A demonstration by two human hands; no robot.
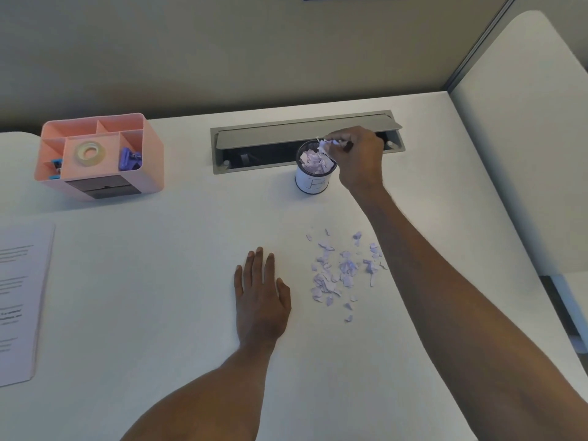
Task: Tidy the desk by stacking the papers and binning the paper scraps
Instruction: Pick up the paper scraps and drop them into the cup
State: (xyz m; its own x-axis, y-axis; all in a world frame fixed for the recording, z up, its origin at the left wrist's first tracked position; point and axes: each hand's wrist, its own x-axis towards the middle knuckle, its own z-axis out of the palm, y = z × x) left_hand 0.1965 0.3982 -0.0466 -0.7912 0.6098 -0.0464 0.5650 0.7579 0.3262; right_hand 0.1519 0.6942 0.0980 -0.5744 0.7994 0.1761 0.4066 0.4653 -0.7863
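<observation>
A small white cup-shaped bin (pixel 312 183) stands near the back of the desk, filled with pale purple paper scraps. My right hand (pixel 359 157) hovers just above its rim, fingers pinched on a few scraps (pixel 327 144). A loose scatter of purple paper scraps (pixel 342 272) lies on the desk in front of the bin. My left hand (pixel 261 294) rests flat on the desk to the left of that scatter, fingers apart, holding nothing. A stack of printed papers (pixel 22 300) lies at the left edge.
A pink desk organiser (pixel 152 160) with a tape roll and clips stands at the back left. A grey cable tray (pixel 305 130) with a raised lid runs behind the bin. Partition walls close the back and right; the desk edge drops off at right.
</observation>
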